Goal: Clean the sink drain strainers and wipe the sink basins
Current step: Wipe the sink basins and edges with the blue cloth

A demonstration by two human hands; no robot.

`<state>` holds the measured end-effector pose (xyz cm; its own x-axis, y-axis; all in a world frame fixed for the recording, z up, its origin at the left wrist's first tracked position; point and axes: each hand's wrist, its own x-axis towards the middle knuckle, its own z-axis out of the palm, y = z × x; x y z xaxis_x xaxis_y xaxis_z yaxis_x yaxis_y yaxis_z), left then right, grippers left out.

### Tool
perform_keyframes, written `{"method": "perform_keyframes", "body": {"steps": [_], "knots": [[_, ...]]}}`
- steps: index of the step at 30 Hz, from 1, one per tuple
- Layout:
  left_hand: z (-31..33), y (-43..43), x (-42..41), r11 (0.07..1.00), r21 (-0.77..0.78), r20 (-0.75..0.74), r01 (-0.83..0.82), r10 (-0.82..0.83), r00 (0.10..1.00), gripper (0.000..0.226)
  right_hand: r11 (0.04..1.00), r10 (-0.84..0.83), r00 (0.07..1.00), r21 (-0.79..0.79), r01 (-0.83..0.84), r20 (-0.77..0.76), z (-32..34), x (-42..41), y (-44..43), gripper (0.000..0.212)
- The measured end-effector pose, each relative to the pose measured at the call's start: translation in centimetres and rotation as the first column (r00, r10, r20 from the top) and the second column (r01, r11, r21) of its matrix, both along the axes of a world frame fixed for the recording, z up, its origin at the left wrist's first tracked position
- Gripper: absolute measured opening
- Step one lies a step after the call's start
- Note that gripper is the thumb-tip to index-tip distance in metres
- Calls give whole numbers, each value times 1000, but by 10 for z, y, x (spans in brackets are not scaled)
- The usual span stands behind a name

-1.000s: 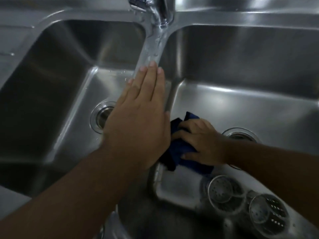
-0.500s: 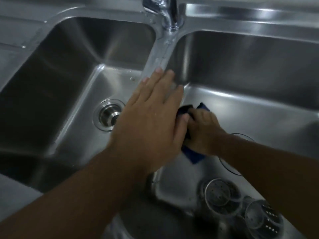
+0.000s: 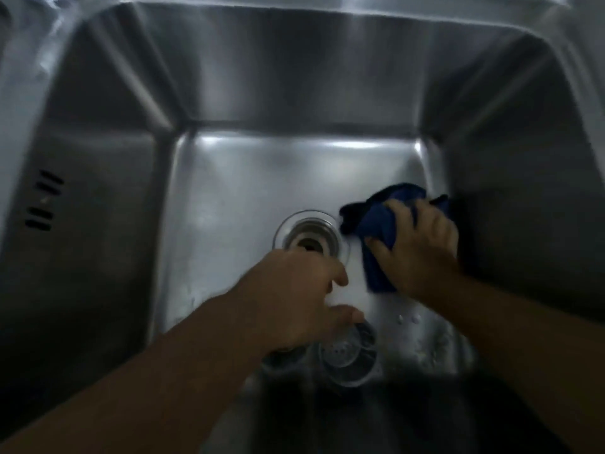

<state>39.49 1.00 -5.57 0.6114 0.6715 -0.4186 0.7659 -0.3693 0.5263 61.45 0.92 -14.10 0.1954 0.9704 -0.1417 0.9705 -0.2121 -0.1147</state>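
Stainless steel fills my view from edge to edge: I am looking straight down into one sink basin (image 3: 242,188), its back wall across the top of the frame and its side walls sloping in from the left and right. On the left wall I can see a group of dark overflow slots (image 3: 42,204). Near the middle of the basin floor sits the round drain opening (image 3: 309,234), with no strainer in it.

To the right of the drain, the right hand (image 3: 422,247) grips a blue cloth (image 3: 376,221). Its fingers are curled over the bunched fabric and its thumb lies along the near edge, holding the cloth down on the floor close to the right wall. One dark corner of the cloth reaches almost to the drain rim.

At lower centre the left hand (image 3: 294,299) comes in from the bottom left, partly covering the near edge of the drain. Its thumb and fingers are spread a little and loosely bent. Just below its fingertips lies a perforated metal strainer (image 3: 350,358) on the near part of the floor. The picture is blurred there, so I cannot tell whether the hand has hold of it or only hangs over it. A few water droplets (image 3: 409,319) sit to the right of the strainer.
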Motion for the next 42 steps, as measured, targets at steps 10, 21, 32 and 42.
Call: {"method": "perform_keyframes", "body": {"steps": [10, 21, 32, 42], "knots": [[-12, 15, 24, 998, -48, -30, -45, 44, 999, 15, 977, 177, 983, -108, -181, -47, 8, 25, -17, 68], [-41, 130, 28, 451, -341, 277, -825, 887, 370, 25, 893, 193, 980, -405, -197, -51, 36, 13, -70, 84], [-21, 82, 2, 570, -234, 145, -787, 821, 552, 23, 893, 425, 885, -73, -445, -193, 23, -33, -47, 75], [6, -16, -44, 860, -122, -357, -496, 429, 830, 8, 879, 470, 848, 50, -473, -245, 12, -75, -20, 46]]}}
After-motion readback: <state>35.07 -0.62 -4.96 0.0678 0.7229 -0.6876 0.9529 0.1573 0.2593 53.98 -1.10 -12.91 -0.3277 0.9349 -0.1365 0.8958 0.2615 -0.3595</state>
